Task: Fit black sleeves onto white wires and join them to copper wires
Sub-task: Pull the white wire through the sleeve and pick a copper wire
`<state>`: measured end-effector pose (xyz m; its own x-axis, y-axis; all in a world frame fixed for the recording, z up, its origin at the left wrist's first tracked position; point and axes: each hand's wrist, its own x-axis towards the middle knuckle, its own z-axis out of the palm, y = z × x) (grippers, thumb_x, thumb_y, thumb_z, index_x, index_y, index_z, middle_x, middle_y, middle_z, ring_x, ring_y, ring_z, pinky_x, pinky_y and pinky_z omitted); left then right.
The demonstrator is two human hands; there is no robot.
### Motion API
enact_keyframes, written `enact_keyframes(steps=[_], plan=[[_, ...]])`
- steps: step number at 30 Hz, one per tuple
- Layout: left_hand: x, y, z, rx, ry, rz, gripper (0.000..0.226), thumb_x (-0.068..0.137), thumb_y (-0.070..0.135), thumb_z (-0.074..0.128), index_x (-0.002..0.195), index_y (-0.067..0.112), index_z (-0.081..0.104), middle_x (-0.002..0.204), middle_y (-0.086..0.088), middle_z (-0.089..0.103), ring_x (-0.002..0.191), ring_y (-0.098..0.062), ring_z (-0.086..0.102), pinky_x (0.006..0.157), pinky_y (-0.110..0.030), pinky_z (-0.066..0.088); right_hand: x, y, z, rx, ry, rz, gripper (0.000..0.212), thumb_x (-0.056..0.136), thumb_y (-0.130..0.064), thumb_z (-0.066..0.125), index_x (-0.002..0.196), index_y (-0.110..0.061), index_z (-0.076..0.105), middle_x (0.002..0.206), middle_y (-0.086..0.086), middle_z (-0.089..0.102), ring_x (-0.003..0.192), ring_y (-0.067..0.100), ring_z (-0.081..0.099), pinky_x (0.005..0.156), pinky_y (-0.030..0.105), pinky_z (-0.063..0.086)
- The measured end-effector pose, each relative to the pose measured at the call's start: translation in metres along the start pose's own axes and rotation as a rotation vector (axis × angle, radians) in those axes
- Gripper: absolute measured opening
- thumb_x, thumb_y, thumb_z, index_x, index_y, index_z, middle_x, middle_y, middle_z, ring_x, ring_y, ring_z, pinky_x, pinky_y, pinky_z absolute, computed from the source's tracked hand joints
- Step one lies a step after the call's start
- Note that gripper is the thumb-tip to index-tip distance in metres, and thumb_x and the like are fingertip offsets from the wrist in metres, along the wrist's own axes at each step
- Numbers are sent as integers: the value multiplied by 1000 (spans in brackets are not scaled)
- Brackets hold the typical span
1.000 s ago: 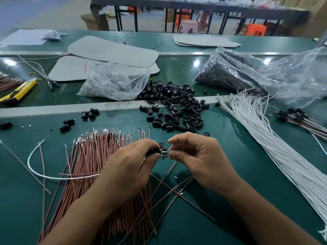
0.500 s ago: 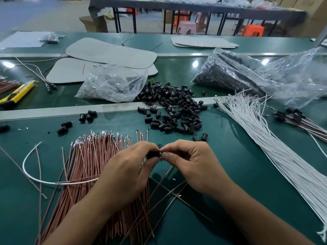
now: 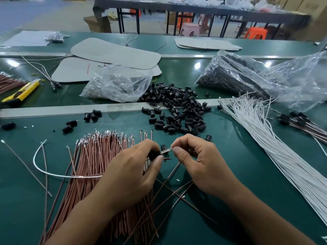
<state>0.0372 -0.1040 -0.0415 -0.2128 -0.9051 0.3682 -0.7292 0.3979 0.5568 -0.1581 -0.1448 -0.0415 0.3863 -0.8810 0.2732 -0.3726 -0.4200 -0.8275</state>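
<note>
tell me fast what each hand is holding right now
Left hand: closed, pinching a black sleeve.
Right hand: closed, pinching a wire's metal tip at the sleeve's mouth.

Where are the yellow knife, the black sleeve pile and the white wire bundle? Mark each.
yellow knife point(image 3: 28, 88): head view, its handle.
black sleeve pile point(image 3: 177, 110): head view, pile's middle.
white wire bundle point(image 3: 269, 147): head view, mid-bundle strands.

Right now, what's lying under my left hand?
The copper wire bundle lies beneath the left hand, and a white wire runs in under it. Where that wire ends is covered by the hand.
</note>
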Motion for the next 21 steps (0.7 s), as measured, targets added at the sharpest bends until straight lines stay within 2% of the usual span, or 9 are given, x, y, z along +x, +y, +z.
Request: enact_keyframes(steps=[2,4,6,9,12,15,17,19,21], plan=[[1,3,1,-25,23,23,36,96,47,40,110,23,62,87,27,57,77,5,58,66,-25,53,-1,0,3,16,-8,-6,10,97,-16,64,94,-24,68,79,-11,65,71,10,60,65,22,51],[1,4,2,-29,49,45,32,99,39,43,105,18,67,87,17,63,75,0,59,66,-27,52,-2,0,6,42,14,3,9,95,-17,67,95,-25,71,82,-13,69,75,9,65,68,18,52],[2,3,3,-50,83,32,23,99,31,49,99,17,67,83,15,62,73,-1,57,65,-22,49,-2,0,7,60,45,23,8,92,-18,70,93,-26,73,83,-14,72,76,7,68,69,15,51],[2,4,5,-86,126,1,15,96,24,54,95,16,66,78,21,55,70,3,53,62,-12,40,-2,-1,10,123,45,61,12,92,-16,70,85,-25,73,76,-8,72,64,2,62,61,13,48],[2,5,9,-118,119,-2,8,98,19,58,94,17,65,75,24,51,67,5,51,60,-7,35,-1,-2,11,170,3,90,10,92,-16,70,84,-22,73,73,-4,70,60,4,59,59,17,48],[2,2,10,-149,119,-23,5,97,18,62,93,18,65,72,21,52,65,0,52,58,-8,35,3,-4,5,193,-108,141,7,88,-28,69,88,-22,73,73,-3,70,63,6,60,60,19,49],[3,1,11,-185,116,-48,6,97,21,60,92,19,63,71,19,52,64,-2,52,56,-10,36,16,-9,-7,146,-212,139,8,88,-27,71,95,-25,73,82,1,72,72,15,65,67,25,54],[3,-1,13,-182,89,-62,7,98,25,57,95,21,61,73,23,50,66,2,51,58,-11,37,48,-16,-20,19,-184,73,12,91,-18,71,99,-27,73,88,3,73,79,21,68,72,29,59],[1,-2,17,-143,54,-72,13,100,33,51,99,23,59,75,25,47,66,5,49,59,-10,36,97,-23,-24,-154,-91,-9,16,94,-14,68,96,-28,73,82,-4,73,68,8,66,64,20,56]])
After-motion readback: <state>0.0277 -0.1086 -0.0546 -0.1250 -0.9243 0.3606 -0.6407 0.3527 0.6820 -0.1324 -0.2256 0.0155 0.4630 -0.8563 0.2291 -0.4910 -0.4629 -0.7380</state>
